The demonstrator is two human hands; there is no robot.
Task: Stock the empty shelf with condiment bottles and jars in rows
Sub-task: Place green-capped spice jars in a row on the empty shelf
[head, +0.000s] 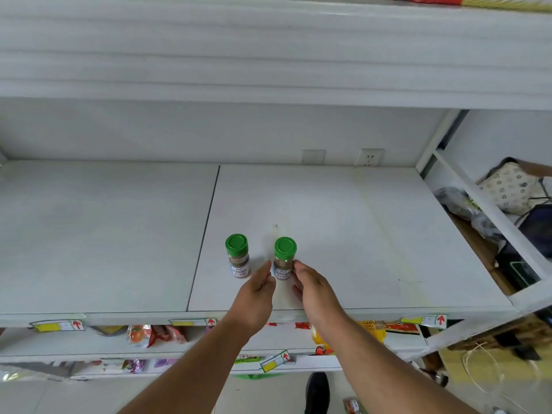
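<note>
Two small spice jars with green lids and brown powder stand upright on the white shelf (343,234), near its front edge. The left jar (238,255) stands alone. The right jar (283,258) sits between my two hands. My right hand (313,289) has its thumb and fingers around the jar's right side at the label. My left hand (255,294) lies with straight fingers against the jar's left side, not wrapped around it. A narrow gap separates the two jars.
A seam (206,231) splits the shelf board just left of the jars. Another shelf (268,55) hangs overhead. Snack packets (155,336) fill the lower shelves. Bags and a cushion (504,186) lie right of the frame; a shoe (318,392) is on the floor.
</note>
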